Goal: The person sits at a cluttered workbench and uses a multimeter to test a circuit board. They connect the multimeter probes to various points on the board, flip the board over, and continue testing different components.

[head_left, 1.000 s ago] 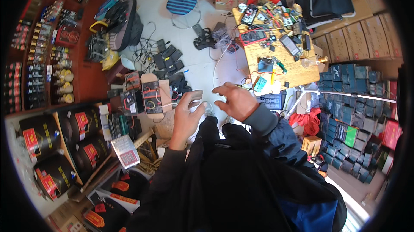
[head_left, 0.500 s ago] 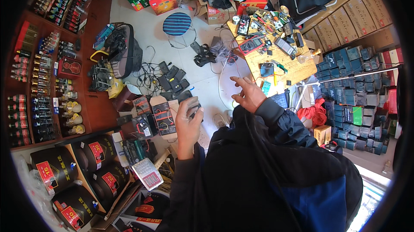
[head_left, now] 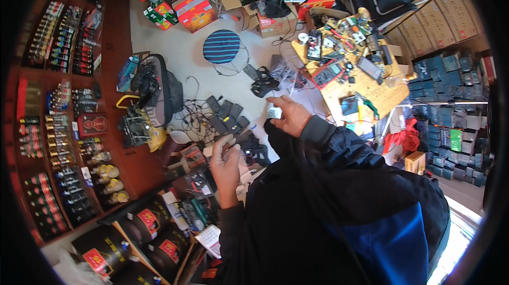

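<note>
Left hand [head_left: 225, 166]: just left of and below the centre of the frame; fingers half curled, thumb standing apart from them, the grasp bare.
Right hand [head_left: 293, 117]: just right of the centre; fingers and thumb loosely bent and partly spread, tips toward the left, also bare.
Near the right fingertips: a pale shoe [head_left: 273, 112], just beside them in the picture.
Black boxes [head_left: 229, 117]: clustered on the floor [head_left: 192, 65] near the centre, above the left hand in the frame.
Cables [head_left: 195, 119]: black, tangled, just left of those boxes.
Surface [head_left: 386, 99]: yellow wood, upper right of the frame, crowded with small parts and a red-edged meter [head_left: 327, 73].
Stool [head_left: 221, 46]: striped round seat, top centre.
Bag [head_left: 169, 94]: dark, upper left of centre.
Shelf [head_left: 112, 46]: reddish wood along the left edge, lined with bottles [head_left: 61, 139].
Lower left: large dark jars [head_left: 108, 253] with red labels.
Right edge: stacked dark boxes [head_left: 437, 147], a green one [head_left: 455, 140] among them.
</note>
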